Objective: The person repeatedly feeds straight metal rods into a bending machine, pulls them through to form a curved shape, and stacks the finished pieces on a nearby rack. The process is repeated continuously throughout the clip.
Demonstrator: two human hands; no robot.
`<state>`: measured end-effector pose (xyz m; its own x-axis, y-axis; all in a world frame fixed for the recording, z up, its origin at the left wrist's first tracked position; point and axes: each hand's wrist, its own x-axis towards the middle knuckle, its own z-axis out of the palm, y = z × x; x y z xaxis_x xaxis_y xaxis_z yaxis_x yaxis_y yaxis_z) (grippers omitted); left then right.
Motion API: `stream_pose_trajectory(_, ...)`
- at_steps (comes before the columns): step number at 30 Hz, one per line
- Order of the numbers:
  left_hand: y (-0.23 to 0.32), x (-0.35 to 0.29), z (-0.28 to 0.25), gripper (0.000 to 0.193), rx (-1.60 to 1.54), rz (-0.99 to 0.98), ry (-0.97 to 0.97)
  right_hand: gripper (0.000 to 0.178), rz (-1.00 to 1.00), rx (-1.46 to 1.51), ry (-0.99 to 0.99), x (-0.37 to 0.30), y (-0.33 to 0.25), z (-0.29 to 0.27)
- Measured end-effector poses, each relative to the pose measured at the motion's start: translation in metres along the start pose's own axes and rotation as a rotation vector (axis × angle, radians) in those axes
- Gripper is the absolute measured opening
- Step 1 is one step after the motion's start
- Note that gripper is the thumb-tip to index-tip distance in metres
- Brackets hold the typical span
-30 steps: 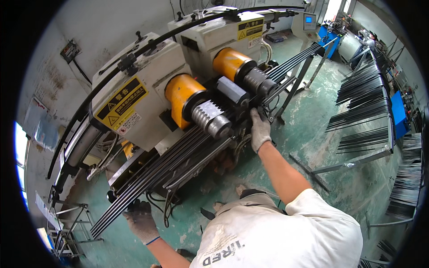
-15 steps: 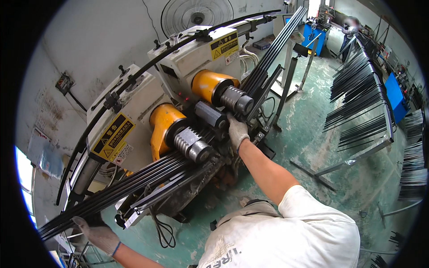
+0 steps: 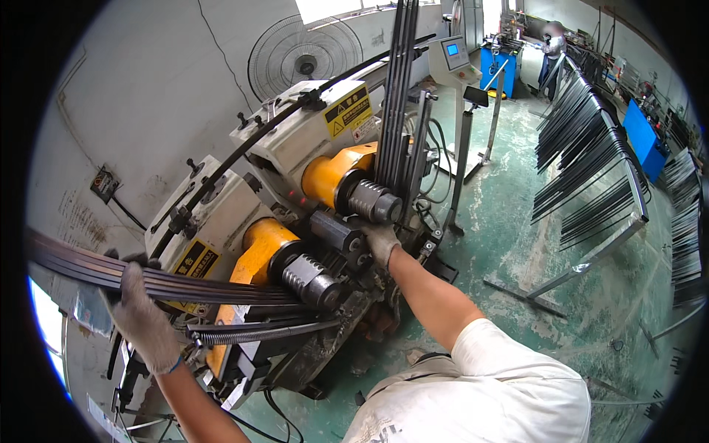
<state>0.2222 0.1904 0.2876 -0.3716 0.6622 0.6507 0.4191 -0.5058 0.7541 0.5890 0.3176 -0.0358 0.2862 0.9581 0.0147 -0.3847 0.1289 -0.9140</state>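
A bundle of long dark metal rods (image 3: 214,289) runs through a bending machine (image 3: 314,129). My left hand (image 3: 146,317), in a grey work glove, is wrapped around their left part, thumb in front and fingertips behind. On the right, the rods' other arm (image 3: 396,96) rises steeply past the second roller. My gloved right hand (image 3: 382,244) is at the machine's middle, beside the dark six-sided block (image 3: 334,230). Its fingertips are hidden behind the block and the ridged right roller (image 3: 374,201). The ridged left roller (image 3: 312,279) lies against the rods' left arm.
Beyond the machine stand a wall fan (image 3: 305,65) and a control panel (image 3: 454,55). To the right, a metal rack (image 3: 609,247) carries many dark rods. Another person (image 3: 552,48) stands far back near blue equipment (image 3: 498,70). Cables (image 3: 281,421) hang below the machine.
Both arms of the rod bundle have swung upward, with the bend at the middle. My left hand has risen with the left arm; my right hand stays at the machine's centre.
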Motion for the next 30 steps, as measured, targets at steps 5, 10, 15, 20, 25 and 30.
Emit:
stream_pose_trajectory(5,0.012,0.005,0.069,0.033,0.062,0.215,-0.158,0.064,0.004,-0.084,0.013,0.006,0.007,-0.009)
stream_pose_trajectory(10,0.043,0.020,0.122,0.034,0.232,0.101,-0.311,0.048,0.025,-0.006,0.029,0.001,0.000,-0.007)
stream_pose_trajectory(15,0.027,0.021,0.117,0.032,0.087,0.140,-0.303,0.048,0.045,-0.009,0.055,-0.015,-0.023,0.004)
stream_pose_trajectory(20,0.029,0.021,0.116,0.024,0.115,0.125,-0.329,0.048,0.033,-0.054,0.029,-0.008,-0.016,-0.004)
stream_pose_trajectory(25,0.021,0.023,0.117,0.022,0.053,0.125,-0.297,0.052,-0.059,-0.184,0.065,-0.009,-0.013,-0.004)
stream_pose_trajectory(30,0.016,0.028,0.113,0.023,0.078,0.123,-0.332,0.053,-0.020,-0.127,0.046,-0.010,-0.017,-0.004)
